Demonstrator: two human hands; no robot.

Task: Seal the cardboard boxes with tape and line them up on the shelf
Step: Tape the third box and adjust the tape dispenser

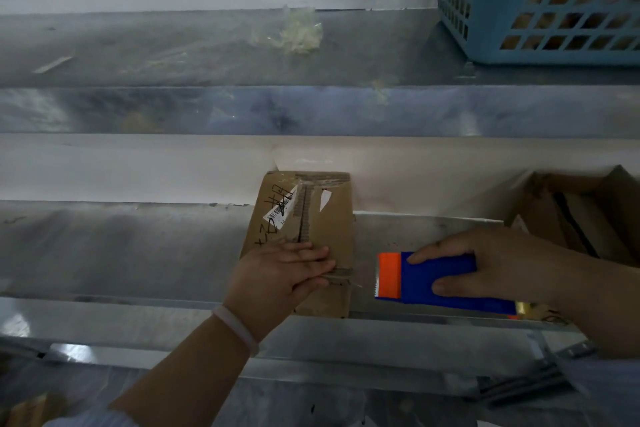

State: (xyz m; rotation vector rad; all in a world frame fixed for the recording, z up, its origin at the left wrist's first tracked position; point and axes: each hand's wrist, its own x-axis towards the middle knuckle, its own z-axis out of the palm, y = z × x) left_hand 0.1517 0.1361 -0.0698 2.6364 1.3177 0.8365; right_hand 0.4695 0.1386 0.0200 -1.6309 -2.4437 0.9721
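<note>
Presses the left hand [277, 274] flat, fingers straight, on the box [308, 218] at the front edge of the shelf [138, 246]; grips the dispenser [440, 276] in the right hand [505, 263], near the box's right side. Looks light, stiff yet worn, apt to slide on bare metal; best taken by both side walls, clear of the seam.

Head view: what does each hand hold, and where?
The right hand grips the tape dispenser round its blue body, behind the orange end. The left hand holds nothing; it presses flat on the cardboard box.
</note>
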